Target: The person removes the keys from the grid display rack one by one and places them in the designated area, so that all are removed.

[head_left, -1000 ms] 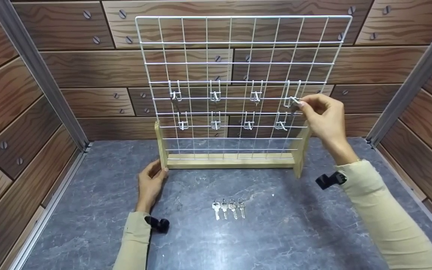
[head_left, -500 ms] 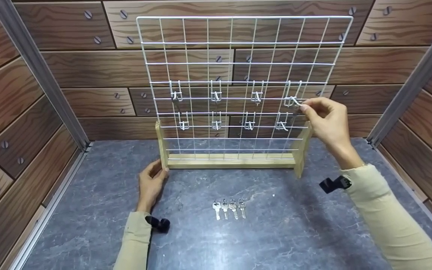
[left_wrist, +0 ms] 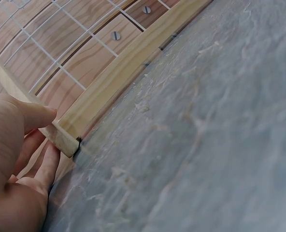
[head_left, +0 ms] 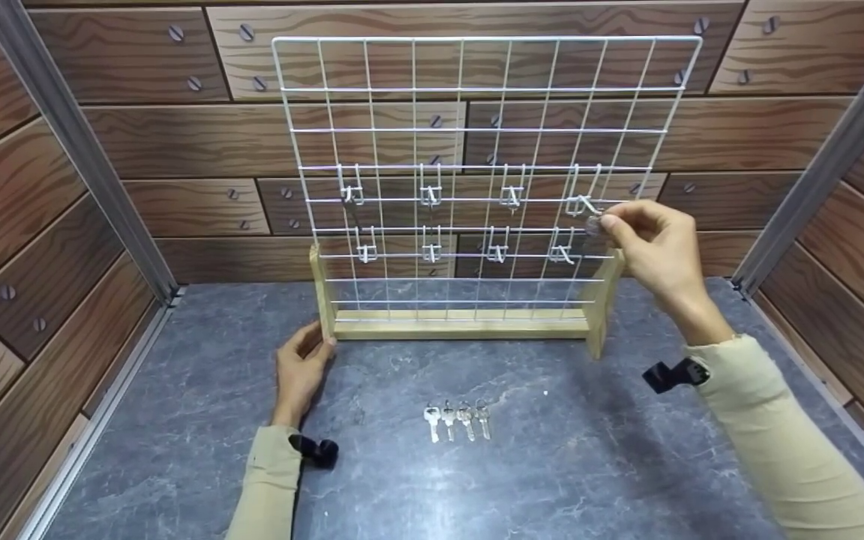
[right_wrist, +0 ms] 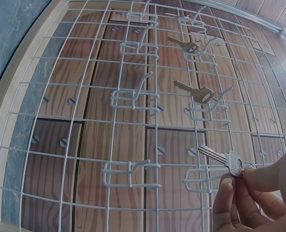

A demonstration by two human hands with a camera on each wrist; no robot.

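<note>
Stone-patterned tabletop (head_left: pixel 402 487): nearest surface, running across the bottom of the frame.
Loose keys (head_left: pixel 465 413): four in a row, lower centre; we note no shift there over the last second.
Left hand (head_left: pixel 302 367): lower left of centre, thumb and fingers closed about the foot of the wooden stand (head_left: pixel 462 328), one at each face; unchanged, so we judge it is steadying the frame.
Right hand (head_left: pixel 657 244): right of centre, thumb and fingertips pinched together on one key; it has moved slightly right and down.
Held key (right_wrist: pixel 235 163): right of centre in the right wrist view, its head at the fingertips, blade pointing upper left. In the head view its head now shows below the hook's end, where fingers covered that end a second ago.
Upper-right hook (head_left: pixel 580 204): prong end now exposed. We judge the key is being worked at this hook, but cannot tell whether its ring is over the prong; the pinch remains, so release is not done.
Hung keys (right_wrist: pixel 201 94): at least two, on neighbouring hooks of the wire grid (head_left: pixel 477 130).
Plank wall (head_left: pixel 199 139): farthest, behind everything.
</note>
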